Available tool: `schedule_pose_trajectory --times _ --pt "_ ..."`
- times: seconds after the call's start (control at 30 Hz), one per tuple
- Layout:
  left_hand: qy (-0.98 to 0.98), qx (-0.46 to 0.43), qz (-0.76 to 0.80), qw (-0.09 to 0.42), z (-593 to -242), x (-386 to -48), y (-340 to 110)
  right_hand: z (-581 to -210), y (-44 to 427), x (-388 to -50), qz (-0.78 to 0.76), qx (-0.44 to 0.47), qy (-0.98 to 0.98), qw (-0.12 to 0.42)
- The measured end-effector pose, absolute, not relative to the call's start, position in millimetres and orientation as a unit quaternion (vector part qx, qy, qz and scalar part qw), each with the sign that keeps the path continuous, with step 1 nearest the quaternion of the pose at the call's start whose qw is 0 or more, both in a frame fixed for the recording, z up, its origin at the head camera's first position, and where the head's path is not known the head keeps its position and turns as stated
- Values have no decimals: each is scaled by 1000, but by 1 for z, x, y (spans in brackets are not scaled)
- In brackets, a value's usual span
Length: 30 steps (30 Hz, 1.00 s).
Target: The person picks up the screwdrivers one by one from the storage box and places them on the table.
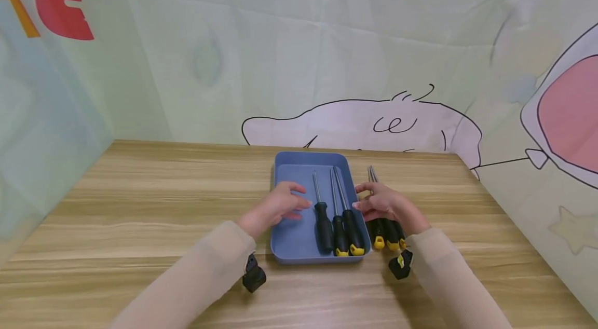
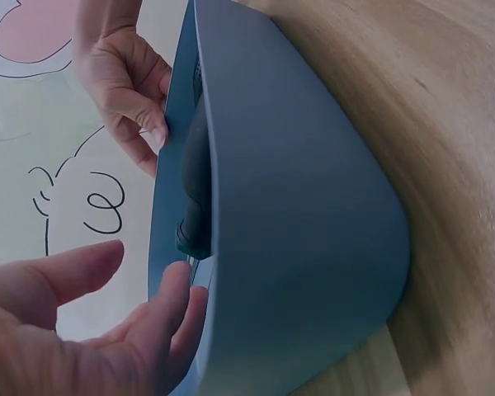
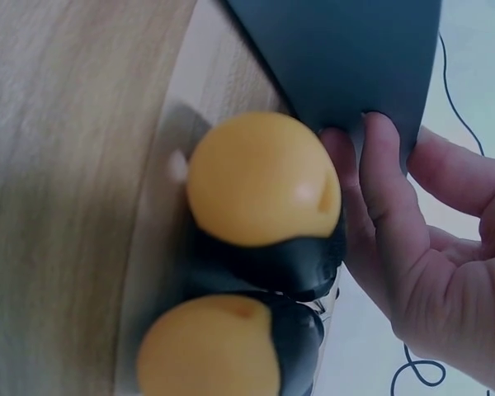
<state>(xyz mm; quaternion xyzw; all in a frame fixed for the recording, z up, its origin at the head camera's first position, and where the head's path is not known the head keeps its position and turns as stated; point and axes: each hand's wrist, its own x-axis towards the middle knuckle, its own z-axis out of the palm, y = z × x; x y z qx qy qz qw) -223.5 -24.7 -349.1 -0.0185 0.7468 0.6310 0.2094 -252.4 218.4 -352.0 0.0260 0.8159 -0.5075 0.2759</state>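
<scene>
Three screwdrivers (image 1: 340, 233), head view: I see them in the blue tray (image 1: 296, 241) at center, tips toward the top, parallel-ish to its long axis.
Left hand (image 1: 282, 203), head view: over the tray's left side, screwdrivers just to its right.
Left fingers, left wrist view: lower left, loosely extended, holding nothing I can see.
Right hand (image 3: 445, 247), right wrist view: right of frame, pinching the tray's wall, so nearer it; yellow-ended screwdrivers (image 3: 264, 186) lie outside, beside its fingers.
</scene>
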Motion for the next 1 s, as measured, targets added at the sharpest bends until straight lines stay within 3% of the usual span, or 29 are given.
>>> schedule_pose_trajectory --times 0.63,1.0 --pt "751 -47 619 224 -357 -222 -2 -353 220 -253 -513 28 811 281" --pt "778 -25 602 180 -363 -217 10 -353 220 -253 -519 30 808 279"
